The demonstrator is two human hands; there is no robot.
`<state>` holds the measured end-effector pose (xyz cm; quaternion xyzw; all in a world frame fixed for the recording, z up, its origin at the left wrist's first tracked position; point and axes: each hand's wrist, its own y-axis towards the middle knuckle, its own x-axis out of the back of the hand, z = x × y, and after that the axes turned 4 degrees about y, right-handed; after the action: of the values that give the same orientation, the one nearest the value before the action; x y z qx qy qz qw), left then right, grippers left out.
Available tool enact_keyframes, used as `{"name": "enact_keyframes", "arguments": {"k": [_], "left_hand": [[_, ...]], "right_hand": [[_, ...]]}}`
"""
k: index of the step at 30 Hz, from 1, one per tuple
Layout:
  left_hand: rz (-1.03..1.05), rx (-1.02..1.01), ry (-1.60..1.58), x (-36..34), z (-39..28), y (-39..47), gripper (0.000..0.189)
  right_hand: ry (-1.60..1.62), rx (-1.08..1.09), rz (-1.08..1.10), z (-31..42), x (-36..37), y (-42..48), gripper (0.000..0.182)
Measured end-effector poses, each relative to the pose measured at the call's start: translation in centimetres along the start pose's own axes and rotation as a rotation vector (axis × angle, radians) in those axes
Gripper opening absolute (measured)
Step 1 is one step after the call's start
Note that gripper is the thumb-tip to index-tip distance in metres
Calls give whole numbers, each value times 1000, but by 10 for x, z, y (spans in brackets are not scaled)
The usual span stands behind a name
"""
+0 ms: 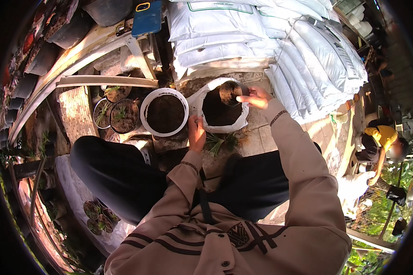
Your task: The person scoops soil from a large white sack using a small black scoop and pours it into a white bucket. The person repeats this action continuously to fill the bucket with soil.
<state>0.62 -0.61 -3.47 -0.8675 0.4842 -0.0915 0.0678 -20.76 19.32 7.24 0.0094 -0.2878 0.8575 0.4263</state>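
My right hand (256,97) grips a small dark pot (231,92) by its side; it holds brown soil and is over the right part of an open white sack (242,124). Dark soil (218,110) fills the sack's inside. My left hand (196,130) is at the sack's left edge, and whether its fingers pinch the rim cannot be told. Left of it stands a round white bucket (185,118) with dark soil in it. A loose tuft of green plants (222,142) lies on the paving just below the sack.
Potted seedlings (124,116) stand left of the bucket, near a wooden bar (106,81). Stacked white sacks (220,31) rise behind. A blue phone (147,19) is at the top. More small pots (101,220) sit lower left. A person in yellow (385,139) bends at far right.
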Motion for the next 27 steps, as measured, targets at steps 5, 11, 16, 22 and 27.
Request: {"name": "enact_keyframes", "arguments": {"k": [5,11,16,22,27], "left_hand": [[-44,-53,54,0,14,7,41],[-28,-62,84,-8,7,8,43],[-70,-25,77,0,18,9,44],[-32,-15,94,-3,13,11,47],[-38,-40,183,-4,11,9,50]], "right_hand": [[36,260,-112,11,-4,-5,56],[-263,412,-387,-53,-14,24,74],[-203,373,-372,-33,-39,16,84],[-113,444,-323,-40,-38,13,77],[-142,434,-305,-56,-25,25,71]]}}
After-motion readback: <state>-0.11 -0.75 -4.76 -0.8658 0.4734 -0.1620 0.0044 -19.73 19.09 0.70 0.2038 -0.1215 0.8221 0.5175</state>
